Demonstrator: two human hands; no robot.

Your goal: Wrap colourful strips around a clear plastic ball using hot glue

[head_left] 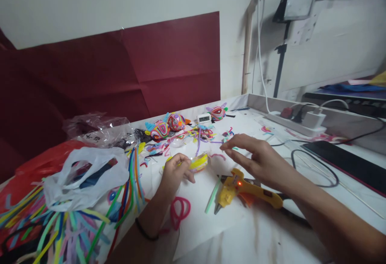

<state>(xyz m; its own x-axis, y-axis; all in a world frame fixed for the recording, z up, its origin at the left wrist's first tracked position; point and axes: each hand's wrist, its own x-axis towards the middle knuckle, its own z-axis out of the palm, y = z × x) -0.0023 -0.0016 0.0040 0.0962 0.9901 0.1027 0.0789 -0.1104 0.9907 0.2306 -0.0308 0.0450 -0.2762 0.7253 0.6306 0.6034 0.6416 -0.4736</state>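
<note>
My left hand (pixel 177 169) has its fingers curled at a yellow pipe-cleaner piece (pixel 199 162) with a paler underside; yellow shows on both sides of the hand. The fingers cover part of this piece. To the right, my right hand (pixel 256 155) hovers over the table, fingers stretched forward and holding nothing that I can see. Below it lies a yellow glue gun (pixel 232 189) with a lit red light, and a pale green strip (pixel 213 195) lies beside its nozzle. A loop of pink pipe cleaner (pixel 181 212) rests near my left wrist.
Several colourful striped figures (pixel 177 121) stand at the back beside a small white digital display (pixel 204 118). Pipe cleaners (pixel 72 232) and a white plastic bag (pixel 87 175) fill the left side. A power strip (pixel 297 124) and a black phone (pixel 346 163) lie on the right.
</note>
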